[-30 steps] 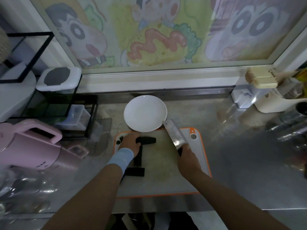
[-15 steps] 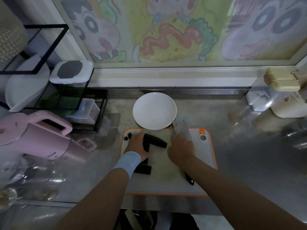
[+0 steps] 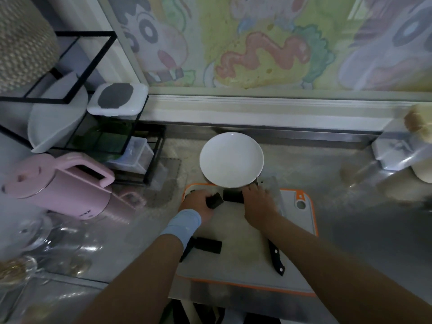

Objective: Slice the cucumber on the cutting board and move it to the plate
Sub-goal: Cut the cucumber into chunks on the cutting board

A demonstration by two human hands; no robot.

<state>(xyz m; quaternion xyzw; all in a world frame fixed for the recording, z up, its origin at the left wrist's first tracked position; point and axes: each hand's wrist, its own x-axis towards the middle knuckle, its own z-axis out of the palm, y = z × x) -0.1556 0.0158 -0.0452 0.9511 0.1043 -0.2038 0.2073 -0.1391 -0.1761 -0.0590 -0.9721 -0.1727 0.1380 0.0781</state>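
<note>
The white plate (image 3: pixel 231 160) stands just beyond the orange-rimmed cutting board (image 3: pixel 304 220). At the board's far edge my left hand (image 3: pixel 196 204) grips a dark cucumber piece (image 3: pixel 214 200). Beside it my right hand (image 3: pixel 257 202) holds the right end of a second cucumber piece (image 3: pixel 232 195), close to the plate's near rim. A third piece (image 3: pixel 208 245) lies lower on the board by my left forearm. The knife (image 3: pixel 275 256) lies flat on the board under my right forearm, with its black handle showing.
A pink kettle (image 3: pixel 58 188) stands to the left, with a black wire rack (image 3: pixel 93 136) holding white containers behind it. Glassware (image 3: pixel 35 230) crowds the front left. White and cream containers (image 3: pixel 397 150) sit at the far right of the steel counter.
My right hand has let go of the knife, which now lies on the board, and has moved to a cucumber piece. Both hands have shifted toward the plate's near rim.
</note>
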